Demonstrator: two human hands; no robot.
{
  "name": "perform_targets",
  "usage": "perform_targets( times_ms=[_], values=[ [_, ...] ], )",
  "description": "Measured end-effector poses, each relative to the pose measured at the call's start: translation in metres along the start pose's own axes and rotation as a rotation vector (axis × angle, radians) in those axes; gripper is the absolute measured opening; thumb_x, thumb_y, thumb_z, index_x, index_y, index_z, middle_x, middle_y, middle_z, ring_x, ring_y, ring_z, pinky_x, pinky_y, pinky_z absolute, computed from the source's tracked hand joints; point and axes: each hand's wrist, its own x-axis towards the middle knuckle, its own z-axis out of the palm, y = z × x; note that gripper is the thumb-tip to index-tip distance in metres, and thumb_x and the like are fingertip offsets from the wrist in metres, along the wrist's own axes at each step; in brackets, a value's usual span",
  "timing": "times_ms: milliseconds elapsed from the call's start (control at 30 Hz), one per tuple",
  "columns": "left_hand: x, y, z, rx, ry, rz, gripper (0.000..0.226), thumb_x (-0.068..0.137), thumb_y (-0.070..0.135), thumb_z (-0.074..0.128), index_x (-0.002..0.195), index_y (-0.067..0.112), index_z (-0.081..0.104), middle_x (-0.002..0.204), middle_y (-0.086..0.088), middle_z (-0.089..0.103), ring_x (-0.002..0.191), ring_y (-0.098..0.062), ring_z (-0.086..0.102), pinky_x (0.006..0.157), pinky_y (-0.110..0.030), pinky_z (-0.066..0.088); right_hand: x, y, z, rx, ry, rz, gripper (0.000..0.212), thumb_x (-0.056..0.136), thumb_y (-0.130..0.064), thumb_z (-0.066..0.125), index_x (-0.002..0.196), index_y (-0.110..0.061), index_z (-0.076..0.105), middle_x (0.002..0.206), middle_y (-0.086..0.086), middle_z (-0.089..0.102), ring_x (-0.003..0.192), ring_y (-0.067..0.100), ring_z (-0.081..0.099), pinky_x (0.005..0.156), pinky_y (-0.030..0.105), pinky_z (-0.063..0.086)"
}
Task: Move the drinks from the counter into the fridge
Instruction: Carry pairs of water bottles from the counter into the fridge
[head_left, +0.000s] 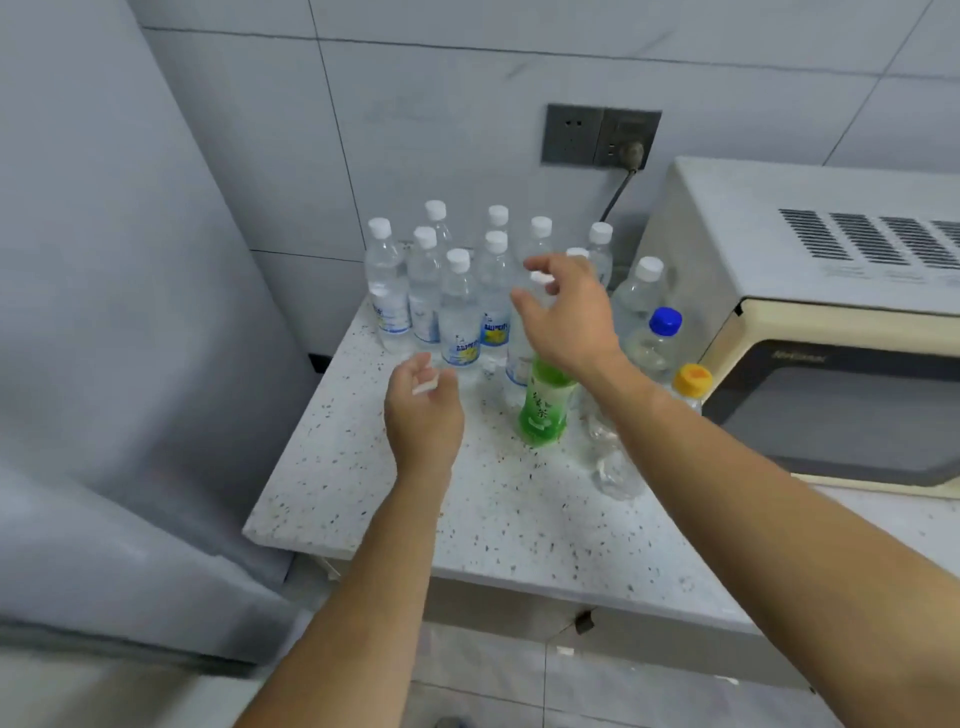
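Clear water bottles (459, 312) with white caps and blue-and-yellow labels are clustered upright at the back of the speckled counter (509, 525). A green tea bottle (545, 402) with white characters, too small to be read, is stood in front. The left hand (423, 410) is held above the counter, fingers loosely curled, empty. The right hand (569, 317) is spread, fingers apart, over the bottles.

This is a kitchen, likely in a home: a speckled stone counter (498, 519) carries a cream microwave (831, 322), grey wall tiles (467, 78) hold a double power socket (600, 136), and a tall grey fridge (104, 312) stands alongside.
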Motion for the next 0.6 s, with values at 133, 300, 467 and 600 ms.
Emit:
perform_targets(
  times_ms=[133,300,467,600],
  values=[
    [0.042,0.027,0.04,0.23,-0.022,0.108,0.05,0.091,0.032,0.064,0.138,0.029,0.047,0.138,0.001,0.045,0.11,-0.018,0.059,0.091,-0.034,0.049,0.045,0.015,-0.004,-0.234,-0.179,0.097,0.048,0.09,-0.037,0.066,0.134,-0.023,0.054,0.139,0.009,0.044,0.111,0.026,0.059,0.094,0.028,0.042],
    [0.093,0.059,0.076,0.63,-0.077,0.327,0.061,0.091,0.025,0.065,0.146,0.024,0.037,0.147,-0.008,0.032,0.128,-0.031,0.043,0.093,-0.038,0.042,0.071,0.028,-0.001,-0.439,-0.368,0.062,0.046,0.089,-0.039,0.064,0.132,-0.025,0.055,0.129,0.007,0.06,0.106,0.029,0.061,0.08,0.031,0.047],
    [0.116,0.065,0.086,0.899,-0.185,0.419,0.043,0.096,0.023,0.061,0.138,0.021,0.049,0.142,-0.005,0.041,0.124,-0.033,0.044,0.09,-0.043,0.044,0.078,0.034,0.006,-0.443,-0.349,-0.004,0.032,0.087,-0.035,0.069,0.115,-0.02,0.062,0.109,0.007,0.061,0.092,0.026,0.058,0.071,0.028,0.039],
    [0.105,0.055,0.077,0.825,-0.153,0.446,0.031,0.094,0.017,0.064,0.124,0.016,0.058,0.131,-0.009,0.049,0.11,-0.031,0.056,0.086,-0.039,0.046,0.076,0.029,0.012,-0.428,-0.362,-0.033,0.035,0.085,-0.039,0.073,0.109,-0.017,0.061,0.1,0.002,0.052,0.084,0.02,0.05,0.07,0.029,0.039]
  ],
)
